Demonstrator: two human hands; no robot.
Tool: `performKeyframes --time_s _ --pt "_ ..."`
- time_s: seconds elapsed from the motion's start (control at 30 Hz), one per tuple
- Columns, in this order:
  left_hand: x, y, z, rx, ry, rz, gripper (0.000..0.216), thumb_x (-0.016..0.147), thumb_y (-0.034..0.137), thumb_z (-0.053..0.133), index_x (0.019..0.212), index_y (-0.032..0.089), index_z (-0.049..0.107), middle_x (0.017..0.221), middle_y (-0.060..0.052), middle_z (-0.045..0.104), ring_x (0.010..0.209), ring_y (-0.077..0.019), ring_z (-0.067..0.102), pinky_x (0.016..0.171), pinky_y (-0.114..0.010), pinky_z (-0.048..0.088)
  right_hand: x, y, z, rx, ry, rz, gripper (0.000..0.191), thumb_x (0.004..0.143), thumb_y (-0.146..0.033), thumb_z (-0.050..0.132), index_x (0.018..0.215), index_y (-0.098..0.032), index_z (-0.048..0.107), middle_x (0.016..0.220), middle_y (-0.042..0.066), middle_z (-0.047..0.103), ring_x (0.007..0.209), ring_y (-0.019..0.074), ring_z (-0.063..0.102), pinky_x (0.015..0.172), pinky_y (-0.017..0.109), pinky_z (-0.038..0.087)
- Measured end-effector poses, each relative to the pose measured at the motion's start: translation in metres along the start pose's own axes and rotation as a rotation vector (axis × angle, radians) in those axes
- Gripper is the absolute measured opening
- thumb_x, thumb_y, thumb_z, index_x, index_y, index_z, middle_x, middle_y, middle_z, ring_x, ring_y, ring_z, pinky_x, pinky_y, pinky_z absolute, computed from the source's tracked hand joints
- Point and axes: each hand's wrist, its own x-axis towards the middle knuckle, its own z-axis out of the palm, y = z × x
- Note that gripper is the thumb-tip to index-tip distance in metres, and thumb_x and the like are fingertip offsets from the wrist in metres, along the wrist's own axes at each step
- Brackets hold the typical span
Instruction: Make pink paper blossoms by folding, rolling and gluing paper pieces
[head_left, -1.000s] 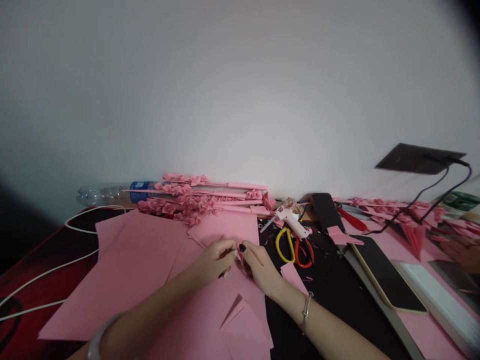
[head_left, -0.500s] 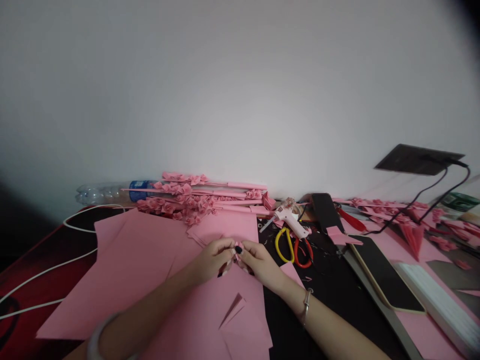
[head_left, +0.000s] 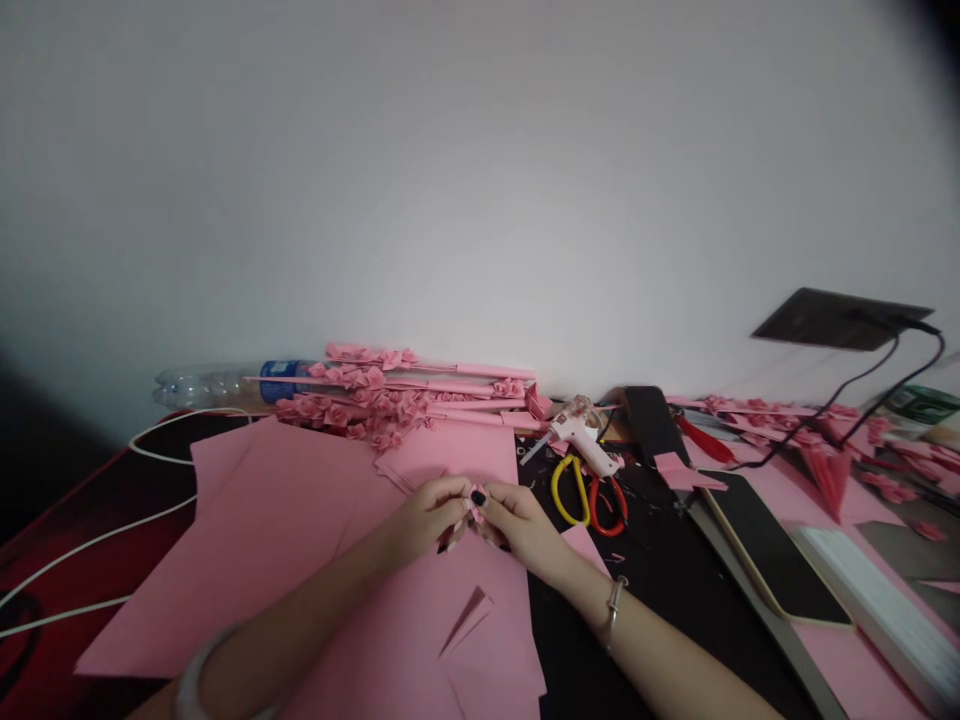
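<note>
My left hand (head_left: 430, 522) and my right hand (head_left: 520, 522) meet over the pink paper sheets (head_left: 285, 520). Between their pinched fingertips is a small piece of folded pink paper (head_left: 474, 514), mostly covered by the fingers, so its exact shape is hidden. Both thumbs press on it from above. Below the hands, a small folded paper scrap (head_left: 469, 622) lies on the sheets. Just right of my right hand are scissors (head_left: 571, 492) with one yellow and one red handle loop.
Behind the hands lie pink paper flowers (head_left: 390, 405) on rolled stems, beside a clear plastic bottle (head_left: 210, 386). A white glue gun (head_left: 581, 442) rests near the wall. Rightward are a phone (head_left: 776, 550), a white box (head_left: 874, 610) and a dark phone (head_left: 652, 425).
Almost nothing differs. Both hands keep pinching the small paper piece in the same spot, with only a slight shift of the fingers, and the whole view has drifted a touch.
</note>
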Motion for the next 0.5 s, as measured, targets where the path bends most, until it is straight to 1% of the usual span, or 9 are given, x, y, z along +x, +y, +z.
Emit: performKeyframes --time_s 0.2,0.33,0.4,0.5 --pt "-0.001 -0.001 0.001 0.047 -0.007 0.007 0.024 0.085 0.038 0.049 0.070 0.020 0.047 0.047 0.007 0.046 0.041 -0.0080 0.039 0.043 -0.021 0.030 -0.003 -0.002 0.007 -0.183 0.105 -0.035 0.048 0.094 -0.055 0.046 0.062 -0.019 0.047 0.052 -0.005 0.043 0.048 0.0095 0.036 0.048 0.023 0.028" --pt "-0.004 0.003 0.003 0.086 -0.020 0.023 0.025 0.085 0.038 0.049 0.069 0.021 0.044 0.048 0.007 0.046 0.042 -0.0084 0.040 0.045 -0.022 0.032 -0.004 -0.002 0.008 -0.280 0.165 -0.042 0.047 0.094 -0.052 0.046 0.060 -0.020 0.046 0.050 -0.005 0.043 0.046 0.0096 0.037 0.047 0.023 0.028" --pt "-0.005 0.006 0.004 0.102 -0.020 0.007 0.024 0.085 0.037 0.049 0.069 0.021 0.044 0.049 0.008 0.045 0.043 -0.0086 0.040 0.045 -0.022 0.032 -0.003 -0.001 0.007 -0.294 0.169 -0.039 0.047 0.094 -0.053 0.048 0.060 -0.019 0.046 0.050 -0.005 0.043 0.046 0.0093 0.037 0.047 0.022 0.029" --pt "-0.006 0.009 0.005 0.139 -0.018 -0.016 0.020 0.085 0.034 0.048 0.070 0.020 0.046 0.051 0.007 0.045 0.043 -0.0087 0.041 0.045 -0.022 0.033 -0.002 0.002 0.004 -0.256 0.119 -0.024 0.050 0.092 -0.056 0.050 0.059 -0.019 0.047 0.049 -0.005 0.045 0.045 0.0088 0.039 0.046 0.022 0.029"
